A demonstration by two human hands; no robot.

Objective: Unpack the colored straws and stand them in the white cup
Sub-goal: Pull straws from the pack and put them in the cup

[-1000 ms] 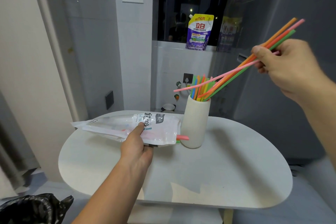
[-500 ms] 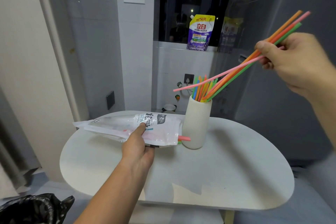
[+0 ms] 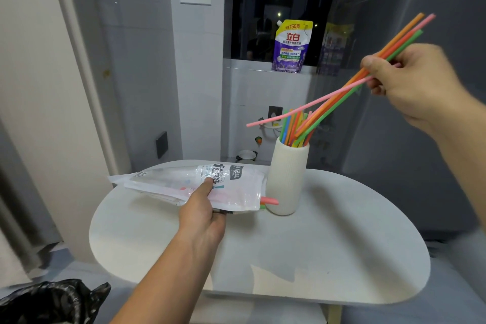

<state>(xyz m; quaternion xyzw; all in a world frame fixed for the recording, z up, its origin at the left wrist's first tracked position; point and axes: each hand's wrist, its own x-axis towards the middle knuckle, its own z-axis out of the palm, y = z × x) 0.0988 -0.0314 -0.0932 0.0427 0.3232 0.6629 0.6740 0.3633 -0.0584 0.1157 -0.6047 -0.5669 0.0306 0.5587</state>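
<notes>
A ribbed white cup (image 3: 288,176) stands on the white table (image 3: 328,244) with several colored straws upright in it. My right hand (image 3: 410,81) pinches a small bunch of straws (image 3: 342,97), orange, pink and green, slanting down with their lower ends at the cup's mouth. One pink straw sticks out to the left past the cup. My left hand (image 3: 202,216) grips the clear straw bag (image 3: 200,184) lying left of the cup. A pink straw end (image 3: 269,201) pokes from the bag's open end, against the cup.
A purple detergent pouch (image 3: 292,46) stands on the window ledge behind. A grey appliance (image 3: 410,139) fills the right side, close to the table. A black bin bag (image 3: 50,302) sits at the bottom left. A small bowl (image 3: 246,156) lies on the floor behind the table.
My right hand has shifted slightly up and right with the bunch, whose lower ends stay at the cup's mouth. My left hand and the bag have not moved.
</notes>
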